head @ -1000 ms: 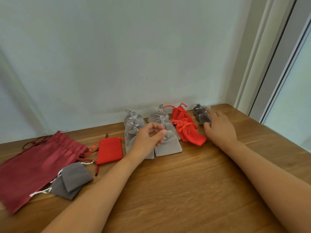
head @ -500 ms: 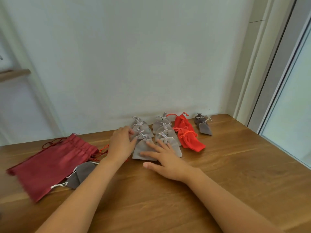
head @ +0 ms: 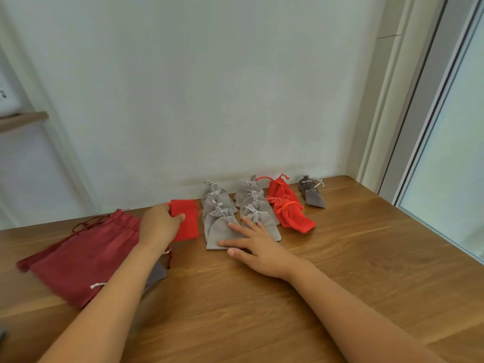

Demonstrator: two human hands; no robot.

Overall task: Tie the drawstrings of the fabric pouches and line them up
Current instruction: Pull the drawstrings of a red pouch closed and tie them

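1. Done, as I judge it: four columns of tied pouches run back to the wall (head: 235, 100). There are two light grey columns (head: 218, 203), a red column (head: 286, 209) and a short dark grey column (head: 311, 193).
2. In hand: my left grip (head: 159, 226) is clamped on a loose red pouch (head: 187, 224), thumb over the cloth, just left of the grey columns. It looks flat and untied.
3. My right grip (head: 259, 247) is apart, fingers straight, resting flat on the front grey pouch (head: 221, 235).
4. Left to do, I reckon: tie and place the red pouch, then the dark grey pouch (head: 158, 273) half hidden under my left forearm, its white cord (head: 98, 285) showing, then the big maroon bag (head: 83, 252).
5. In the way: the maroon bag sprawls over the left of the surface (head: 340, 271), and a twisted cord (head: 169, 256) lies at my left wrist.
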